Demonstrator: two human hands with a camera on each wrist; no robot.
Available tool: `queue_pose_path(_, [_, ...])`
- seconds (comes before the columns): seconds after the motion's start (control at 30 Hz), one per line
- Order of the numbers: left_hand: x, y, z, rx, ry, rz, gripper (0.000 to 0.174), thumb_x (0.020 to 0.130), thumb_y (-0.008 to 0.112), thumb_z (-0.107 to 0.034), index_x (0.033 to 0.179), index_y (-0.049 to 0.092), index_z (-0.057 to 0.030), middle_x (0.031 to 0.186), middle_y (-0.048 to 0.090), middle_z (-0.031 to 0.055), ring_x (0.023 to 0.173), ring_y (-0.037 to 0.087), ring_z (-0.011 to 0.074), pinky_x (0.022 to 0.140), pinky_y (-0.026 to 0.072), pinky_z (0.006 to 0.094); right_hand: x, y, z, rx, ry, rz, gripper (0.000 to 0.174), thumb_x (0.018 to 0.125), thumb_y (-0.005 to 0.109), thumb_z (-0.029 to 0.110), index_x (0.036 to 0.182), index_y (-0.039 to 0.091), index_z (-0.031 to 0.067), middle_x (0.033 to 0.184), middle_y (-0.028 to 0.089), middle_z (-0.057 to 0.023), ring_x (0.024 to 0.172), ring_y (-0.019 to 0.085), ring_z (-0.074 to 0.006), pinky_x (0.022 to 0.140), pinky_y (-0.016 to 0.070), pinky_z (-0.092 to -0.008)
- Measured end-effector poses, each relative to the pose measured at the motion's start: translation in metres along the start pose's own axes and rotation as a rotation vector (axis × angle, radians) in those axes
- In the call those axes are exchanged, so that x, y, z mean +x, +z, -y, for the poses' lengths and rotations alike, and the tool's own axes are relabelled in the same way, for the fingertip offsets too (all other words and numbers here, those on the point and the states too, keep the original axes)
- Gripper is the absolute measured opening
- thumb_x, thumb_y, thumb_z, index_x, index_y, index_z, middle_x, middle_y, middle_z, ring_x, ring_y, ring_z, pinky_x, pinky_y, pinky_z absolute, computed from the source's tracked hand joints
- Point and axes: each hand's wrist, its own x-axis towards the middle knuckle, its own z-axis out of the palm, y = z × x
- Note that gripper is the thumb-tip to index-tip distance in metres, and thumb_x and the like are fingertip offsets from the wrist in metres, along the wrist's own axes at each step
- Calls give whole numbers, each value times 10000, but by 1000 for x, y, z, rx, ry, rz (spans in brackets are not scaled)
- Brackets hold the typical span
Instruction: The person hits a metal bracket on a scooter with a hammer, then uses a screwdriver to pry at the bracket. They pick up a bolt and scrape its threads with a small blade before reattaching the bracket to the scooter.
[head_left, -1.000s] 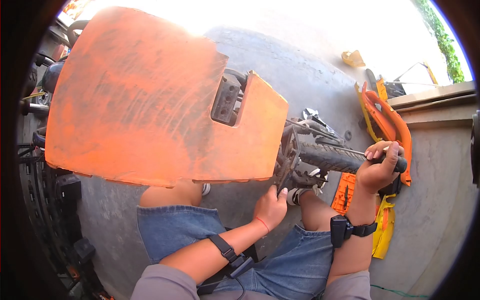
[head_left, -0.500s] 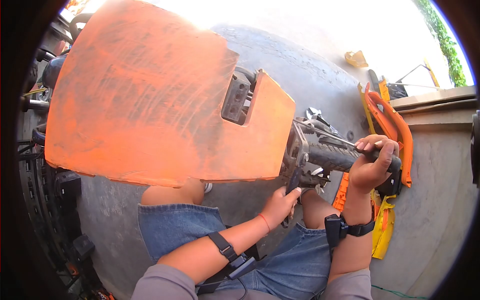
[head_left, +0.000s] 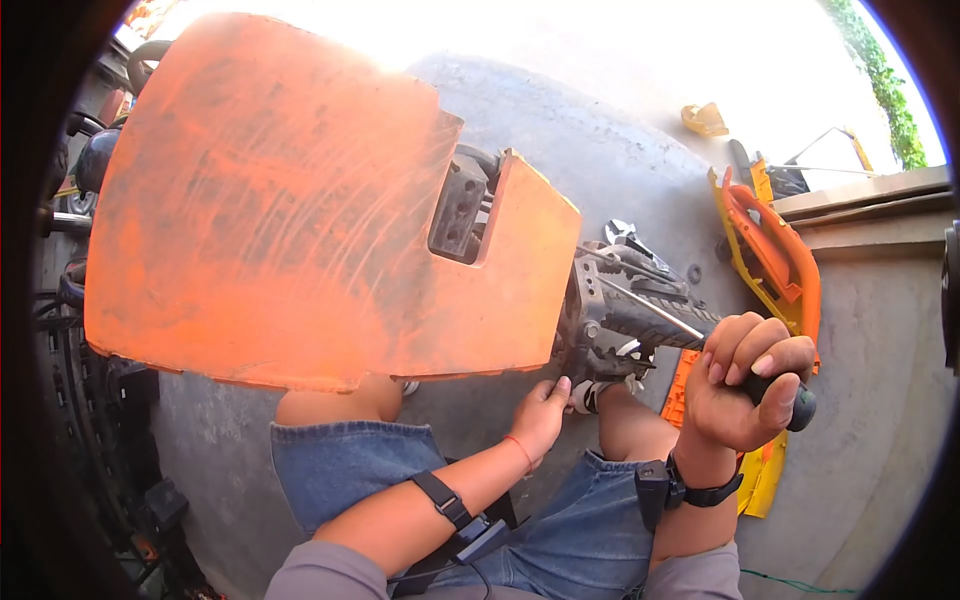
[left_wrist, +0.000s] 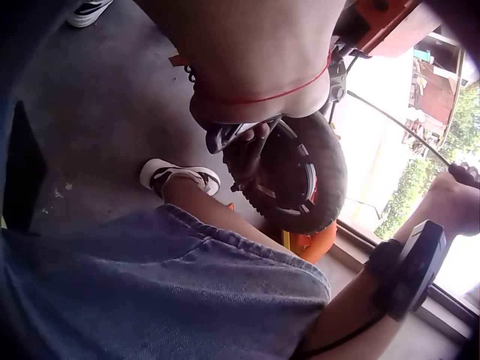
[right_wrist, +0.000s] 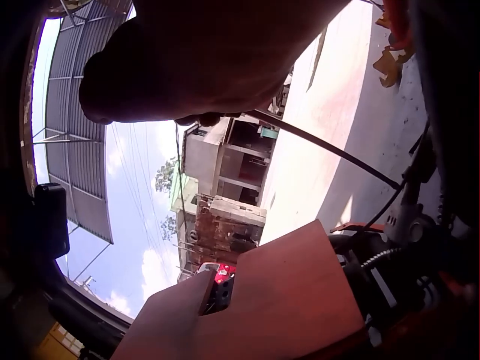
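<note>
My right hand (head_left: 745,385) grips the dark handle of a long screwdriver (head_left: 655,308), its shaft running up-left to the metal bracket (head_left: 588,305) behind a large scuffed orange panel (head_left: 280,220). The right wrist view has the shaft (right_wrist: 322,146) slanting from the hand (right_wrist: 202,67) to the machine's parts. Low beside the bracket, my left hand (head_left: 540,420) has its thumb and fingers closed round something mostly hidden; in the left wrist view a dark tool (left_wrist: 221,138) shows under the hand (left_wrist: 259,90), near the knobbly tyre (left_wrist: 326,180).
Orange and yellow body panels (head_left: 785,245) lean by the right wall. An adjustable wrench (head_left: 622,232) lies on the floor beyond the tyre, with an orange piece (head_left: 678,390) near my right forearm. Dark machine frames (head_left: 75,400) line the left side.
My right hand has turned and dropped lower, the handle tilting down with it. My left hand has shifted left, and its black tool is now mostly hidden. The orange panel sits slightly lower and further left.
</note>
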Motion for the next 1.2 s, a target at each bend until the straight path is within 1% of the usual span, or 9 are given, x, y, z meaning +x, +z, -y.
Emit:
queue_pose_path(0.13, [5, 3, 15, 40, 19, -42, 385, 1029, 425, -383, 1031, 561, -23, 858, 593, 35, 826, 557, 132, 803, 442, 286, -4, 14, 7, -84, 3, 22, 358, 874, 661, 361, 815, 449, 78, 597, 431, -45, 479, 389, -138, 494, 362, -279])
queue_pose_path(0.3, [3, 4, 14, 51, 24, -42, 373, 1033, 415, -379, 1030, 567, -38, 849, 588, 26, 802, 545, 117, 763, 427, 268, -4, 15, 1, -6, 61, -34, 285, 818, 671, 263, 795, 458, 75, 593, 441, -45, 485, 402, -134, 478, 366, -274])
queue_pose_path(0.43, [2, 6, 13, 47, 19, -42, 371, 1033, 412, -379, 1033, 567, -42, 848, 586, 21, 802, 545, 113, 755, 423, 263, -4, 13, -2, -48, 31, 90, 272, 907, 590, 297, 809, 448, 86, 606, 424, -35, 489, 375, -126, 498, 327, -275])
queue_pose_path(0.5, [2, 6, 13, 52, 15, -45, 371, 1034, 411, -378, 1032, 567, -42, 846, 584, 20, 800, 545, 114, 757, 423, 264, -5, 14, -2, -10, 83, 25, 286, 828, 665, 265, 808, 460, 66, 598, 443, -48, 498, 404, -133, 477, 372, -276])
queue_pose_path(0.7, [4, 3, 13, 66, 29, -39, 377, 1037, 400, -377, 1028, 564, -37, 833, 573, 21, 788, 543, 116, 756, 426, 267, 5, 9, -8, 48, 110, -83, 255, 813, 646, 216, 803, 439, 67, 604, 428, -50, 504, 394, -135, 496, 381, -274])
queue_pose_path(0.8, [0, 4, 4, 39, -5, -17, 382, 1039, 391, -378, 1023, 561, -36, 832, 572, 24, 789, 540, 111, 755, 425, 265, 5, 1, -7, 39, 110, 6, 236, 797, 633, 189, 791, 428, 71, 602, 415, -47, 514, 397, -139, 507, 384, -276])
queue_pose_path(0.93, [-7, 4, -19, -85, -44, 35, 403, 1038, 377, -405, 1011, 559, -47, 816, 574, 23, 768, 553, 118, 710, 448, 280, -9, 1, 4, -94, 190, 225, 206, 778, 641, 186, 808, 468, 77, 707, 496, -73, 663, 498, -186, 627, 456, -319])
queue_pose_path(0.97, [-9, 5, -27, -117, -84, 45, 410, 1036, 374, -415, 1007, 559, -50, 807, 575, 23, 754, 558, 122, 688, 457, 285, -14, -4, 9, -116, 256, 284, 203, 768, 656, 198, 818, 500, 79, 785, 534, -90, 755, 537, -217, 709, 479, -353])
queue_pose_path(1.2, [-10, 3, -36, -169, -65, 56, 420, 1033, 374, -427, 1003, 559, -51, 775, 575, 26, 706, 567, 131, 635, 467, 284, -14, -17, 11, -259, 272, 387, 208, 770, 647, 224, 828, 526, 65, 888, 575, -128, 886, 569, -280, 840, 472, -412])
